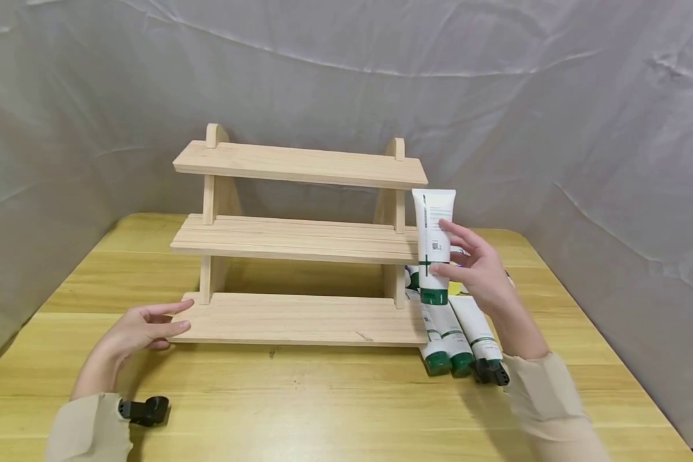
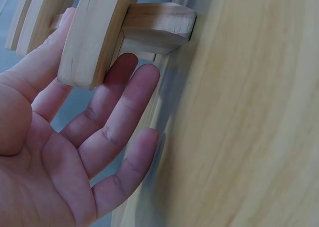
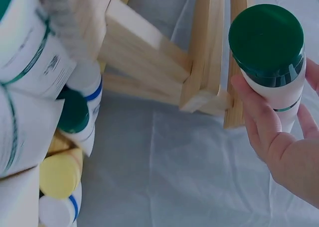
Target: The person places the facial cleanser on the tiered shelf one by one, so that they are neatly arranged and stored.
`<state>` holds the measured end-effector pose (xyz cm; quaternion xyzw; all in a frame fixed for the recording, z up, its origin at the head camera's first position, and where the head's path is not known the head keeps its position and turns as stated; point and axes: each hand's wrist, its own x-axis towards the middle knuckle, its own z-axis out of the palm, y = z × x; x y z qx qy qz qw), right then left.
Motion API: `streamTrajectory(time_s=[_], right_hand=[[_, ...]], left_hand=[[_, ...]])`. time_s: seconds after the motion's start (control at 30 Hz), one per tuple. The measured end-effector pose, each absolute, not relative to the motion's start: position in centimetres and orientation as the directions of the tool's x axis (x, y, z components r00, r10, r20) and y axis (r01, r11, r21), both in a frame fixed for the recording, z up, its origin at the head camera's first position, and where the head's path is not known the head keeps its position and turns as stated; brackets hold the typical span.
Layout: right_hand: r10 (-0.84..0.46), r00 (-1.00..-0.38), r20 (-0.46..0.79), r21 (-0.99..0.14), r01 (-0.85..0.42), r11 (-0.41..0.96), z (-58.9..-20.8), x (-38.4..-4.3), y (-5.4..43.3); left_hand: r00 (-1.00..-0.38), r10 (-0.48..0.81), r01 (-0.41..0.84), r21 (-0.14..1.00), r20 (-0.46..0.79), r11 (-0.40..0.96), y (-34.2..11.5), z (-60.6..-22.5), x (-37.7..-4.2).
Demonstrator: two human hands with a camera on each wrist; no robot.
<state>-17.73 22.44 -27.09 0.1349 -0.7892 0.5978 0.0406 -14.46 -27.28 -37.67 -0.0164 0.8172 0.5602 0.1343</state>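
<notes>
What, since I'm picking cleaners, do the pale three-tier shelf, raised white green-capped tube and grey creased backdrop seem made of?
Pale three-tier shelf: matte, apparently unvarnished wood, with grain lines. Raised white green-capped tube: probably smooth plastic, with a flattened end and reflective cap. Grey creased backdrop: likely fabric with slight sheen, given its folds; plastic sheeting possible.

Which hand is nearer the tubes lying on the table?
Right. The right hand holds another tube up near the lying tubes; the left hand is at the opposite end of the wooden shelf.
</notes>
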Motion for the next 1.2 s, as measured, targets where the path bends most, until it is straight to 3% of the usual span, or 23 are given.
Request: streamTrajectory(time_s=[0.23, 0.5, 1.2], right_hand=[[-0.149, -0.965, 0.214, -0.945, -0.244, 0.22, -27.3, -19.0, 20.4], [-0.147, -0.934, 0.325, -0.932, -0.343, 0.119, -27.1, -20.4, 17.9], [-0.168, -0.865, 0.472, -0.86, -0.494, 0.127, -23.3, -23.1, 11.4]], left_hand=[[-0.965, 0.122, -0.172, 0.908, -0.234, 0.382, -27.3, -37.6, -14.5], [-0.963, 0.124, -0.179, 0.909, -0.241, 0.376, -27.3, -37.6, -14.3], [-0.967, 0.119, -0.167, 0.918, -0.223, 0.361, -27.1, -37.8, -14.6]])
